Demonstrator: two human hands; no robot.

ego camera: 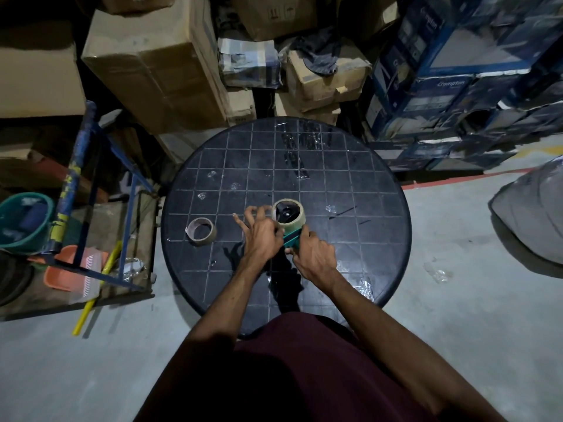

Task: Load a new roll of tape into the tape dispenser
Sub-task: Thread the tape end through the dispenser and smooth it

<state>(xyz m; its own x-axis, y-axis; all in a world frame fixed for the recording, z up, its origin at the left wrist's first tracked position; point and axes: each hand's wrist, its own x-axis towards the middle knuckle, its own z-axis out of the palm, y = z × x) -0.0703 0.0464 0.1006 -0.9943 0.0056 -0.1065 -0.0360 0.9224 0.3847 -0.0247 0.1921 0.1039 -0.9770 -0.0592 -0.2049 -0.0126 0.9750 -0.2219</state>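
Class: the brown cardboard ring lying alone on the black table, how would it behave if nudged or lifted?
The brown cardboard ring looks nearly bare of tape, so probably very light. Lying flat on the black round table, it would likely slide, not roll. Its thin wall might crush if squeezed.

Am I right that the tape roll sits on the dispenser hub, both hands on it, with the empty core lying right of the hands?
Not quite: the head view shows the empty core left of the left hand and right hand, not right. The rest holds.
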